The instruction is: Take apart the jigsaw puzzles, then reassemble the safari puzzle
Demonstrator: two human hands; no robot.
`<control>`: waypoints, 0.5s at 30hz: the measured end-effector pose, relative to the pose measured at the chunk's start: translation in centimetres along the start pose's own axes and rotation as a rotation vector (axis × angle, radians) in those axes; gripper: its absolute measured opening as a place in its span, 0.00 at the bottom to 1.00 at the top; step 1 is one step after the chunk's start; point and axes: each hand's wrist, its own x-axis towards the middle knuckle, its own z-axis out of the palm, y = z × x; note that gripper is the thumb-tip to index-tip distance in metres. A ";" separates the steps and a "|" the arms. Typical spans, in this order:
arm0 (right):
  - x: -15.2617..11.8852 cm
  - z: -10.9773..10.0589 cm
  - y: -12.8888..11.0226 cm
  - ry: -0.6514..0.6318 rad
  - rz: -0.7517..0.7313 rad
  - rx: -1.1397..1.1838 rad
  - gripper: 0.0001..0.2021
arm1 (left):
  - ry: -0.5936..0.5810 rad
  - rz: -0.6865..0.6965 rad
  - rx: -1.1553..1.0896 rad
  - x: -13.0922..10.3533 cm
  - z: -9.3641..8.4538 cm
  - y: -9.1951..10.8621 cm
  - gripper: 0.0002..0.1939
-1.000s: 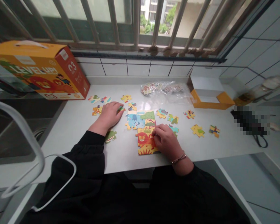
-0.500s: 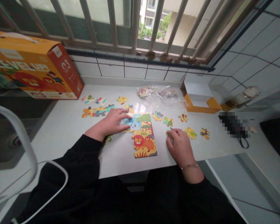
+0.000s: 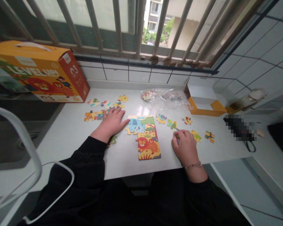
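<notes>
A partly joined puzzle [image 3: 148,138] with lions and blue elephants lies on the white counter [image 3: 129,166]. Just left of it, my left hand [image 3: 112,124] rests with fingers spread, its thumb by the elephant part and its fingertips over loose pieces. To the right of the puzzle, my right hand [image 3: 185,146] has its fingers curled round a puzzle piece [image 3: 176,135], mostly hidden beneath them. Near this hand lie a green and yellow piece [image 3: 171,123], a grey and yellow piece [image 3: 161,118] and a yellow piece [image 3: 195,136]. Joined pieces [image 3: 89,115] lie at the left.
An orange puzzle box [image 3: 44,75] stands at the back left beside the sink [image 3: 11,157]. Plastic bags of pieces [image 3: 155,94] and an open small box [image 3: 206,106] are at the back. A white tube [image 3: 33,150] crosses the left foreground.
My left hand has moved off the elephant part to the left, spreading over the loose pieces. A yellow piece behind it has shifted. My right hand stays curled, and the view has moved slightly.
</notes>
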 end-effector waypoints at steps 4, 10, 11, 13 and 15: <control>0.0 -0.1 0.0 -0.013 0.008 -0.003 0.07 | 0.032 -0.021 0.013 -0.2 0.0 -0.2 0.25; -0.1 -0.2 0.0 -0.045 0.026 -0.007 0.07 | -0.032 0.173 -0.088 -0.1 0.0 0.3 0.27; -0.1 -0.1 0.0 -0.045 0.027 -0.006 0.07 | -0.035 0.206 -0.104 -0.1 0.0 0.4 0.26; -0.1 -0.1 0.0 -0.043 0.028 0.000 0.07 | -0.012 0.233 -0.122 0.0 -0.4 0.1 0.24; -0.1 -0.1 0.1 -0.038 0.025 0.012 0.08 | 0.043 0.205 -0.134 0.2 -1.2 -0.8 0.21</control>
